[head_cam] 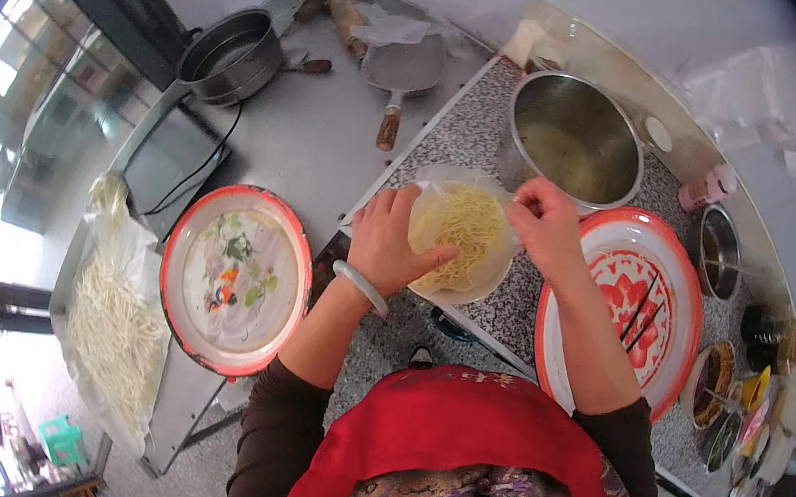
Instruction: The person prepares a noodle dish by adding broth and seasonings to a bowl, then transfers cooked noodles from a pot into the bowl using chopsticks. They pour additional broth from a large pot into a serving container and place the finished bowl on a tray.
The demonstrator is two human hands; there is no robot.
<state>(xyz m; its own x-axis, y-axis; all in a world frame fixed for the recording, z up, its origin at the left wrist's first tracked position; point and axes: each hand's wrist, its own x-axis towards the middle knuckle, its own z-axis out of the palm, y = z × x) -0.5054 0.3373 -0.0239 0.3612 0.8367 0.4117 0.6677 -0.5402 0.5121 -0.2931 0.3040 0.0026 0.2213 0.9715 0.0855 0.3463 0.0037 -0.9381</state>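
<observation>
Yellow noodles [472,232] lie in a pale bowl [463,296] lined with a thin clear plastic bag [445,179]. The bowl stands near the edge of the speckled counter. My left hand [393,240] grips its left side, the fingers along the rim and the thumb reaching inward over the noodles. A pale bangle circles that wrist. At the opposite side, my right hand [543,222] pinches the bag's edge between thumb and fingers. Just beyond the right hand stands a large steel pot [578,136] with cloudy liquid inside.
Under my right forearm is a red-rimmed enamel tray [690,317] with dark chopsticks [640,310]. Another enamel tray [169,294] sits left, beside a sheet of pale noodles [112,331]. A dark pan [231,57] and a dustpan-shaped scoop [403,64] lie behind. Seasoning bowls [712,384] line the right.
</observation>
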